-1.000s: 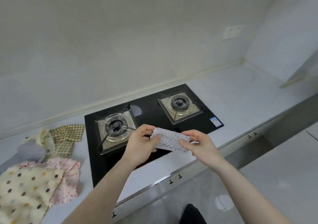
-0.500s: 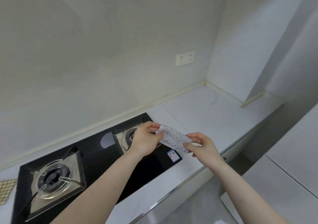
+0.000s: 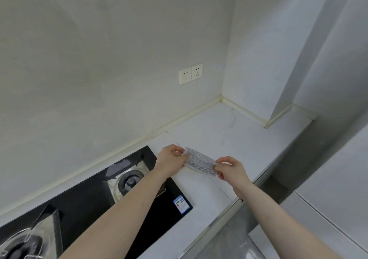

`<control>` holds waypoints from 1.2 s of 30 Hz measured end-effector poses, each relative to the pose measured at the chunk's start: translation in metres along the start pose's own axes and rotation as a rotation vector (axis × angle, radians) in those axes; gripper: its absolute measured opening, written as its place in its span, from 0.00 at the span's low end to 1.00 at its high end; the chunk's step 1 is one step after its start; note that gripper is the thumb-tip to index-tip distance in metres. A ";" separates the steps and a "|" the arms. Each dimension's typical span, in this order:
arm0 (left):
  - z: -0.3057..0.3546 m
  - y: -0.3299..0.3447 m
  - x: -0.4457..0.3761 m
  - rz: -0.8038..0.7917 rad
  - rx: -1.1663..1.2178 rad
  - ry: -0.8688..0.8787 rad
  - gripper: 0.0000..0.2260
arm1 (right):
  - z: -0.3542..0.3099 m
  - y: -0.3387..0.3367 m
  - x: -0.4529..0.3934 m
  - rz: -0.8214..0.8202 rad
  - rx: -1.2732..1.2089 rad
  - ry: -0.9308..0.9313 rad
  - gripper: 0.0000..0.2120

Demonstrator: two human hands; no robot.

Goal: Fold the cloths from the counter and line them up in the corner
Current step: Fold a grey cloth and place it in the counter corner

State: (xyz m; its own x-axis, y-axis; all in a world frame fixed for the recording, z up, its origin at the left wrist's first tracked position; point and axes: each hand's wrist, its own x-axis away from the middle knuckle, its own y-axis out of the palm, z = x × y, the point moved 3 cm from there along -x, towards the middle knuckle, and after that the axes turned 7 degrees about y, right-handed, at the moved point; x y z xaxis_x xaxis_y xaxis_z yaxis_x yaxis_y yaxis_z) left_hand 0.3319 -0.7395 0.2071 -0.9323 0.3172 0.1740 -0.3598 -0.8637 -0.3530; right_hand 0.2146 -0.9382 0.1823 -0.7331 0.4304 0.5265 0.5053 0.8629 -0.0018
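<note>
A pale stone counter [image 3: 229,139] runs along a grey-white wall and turns at an inner corner [image 3: 221,98], where a second wall meets the first. A cream sealing strip lines the joint between counter and walls. On the back wall, up and to the left of the corner, sits a double socket [image 3: 190,73]. A black glass hob [image 3: 85,203] is set into the counter well to the left of the corner, with one burner [image 3: 130,181] near its right end and a second at the lower left edge of view; a blue label [image 3: 180,204] is stuck on the hob's right front corner.

Just right of the hob, above the bare counter and short of the corner, both hands hold a small folded cloth [image 3: 200,164] (white with dark dots) stretched between them. The left hand [image 3: 169,162] pinches its left end between thumb and curled fingers; the right hand [image 3: 232,172] pinches the right end the same way. Whether the cloth touches the counter cannot be told.
</note>
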 end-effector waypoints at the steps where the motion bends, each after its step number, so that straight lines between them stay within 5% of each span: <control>1: -0.003 0.003 -0.010 -0.032 -0.012 -0.021 0.09 | 0.003 -0.001 -0.008 0.017 -0.027 0.017 0.07; 14: -0.029 0.026 -0.091 -0.263 -0.319 -0.097 0.13 | 0.021 -0.047 -0.162 0.321 -0.408 0.302 0.08; 23: -0.020 0.054 -0.155 -0.192 -0.375 -0.136 0.11 | -0.005 -0.084 -0.295 0.358 -0.144 0.283 0.04; 28: -0.005 0.067 -0.183 -0.160 -0.360 -0.132 0.12 | -0.010 -0.100 -0.365 0.382 -0.051 0.290 0.11; 36: 0.008 0.077 -0.209 -0.112 -0.391 -0.152 0.09 | -0.074 -0.098 -0.461 0.398 0.033 0.135 0.11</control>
State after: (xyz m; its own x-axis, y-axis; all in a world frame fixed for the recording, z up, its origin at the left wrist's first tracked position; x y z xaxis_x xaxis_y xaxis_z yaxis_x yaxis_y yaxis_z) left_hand 0.4990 -0.8757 0.1509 -0.8808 0.3139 0.3545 -0.4733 -0.6043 -0.6410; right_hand 0.5367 -1.2411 0.0021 -0.4164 0.6953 0.5858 0.7206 0.6453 -0.2537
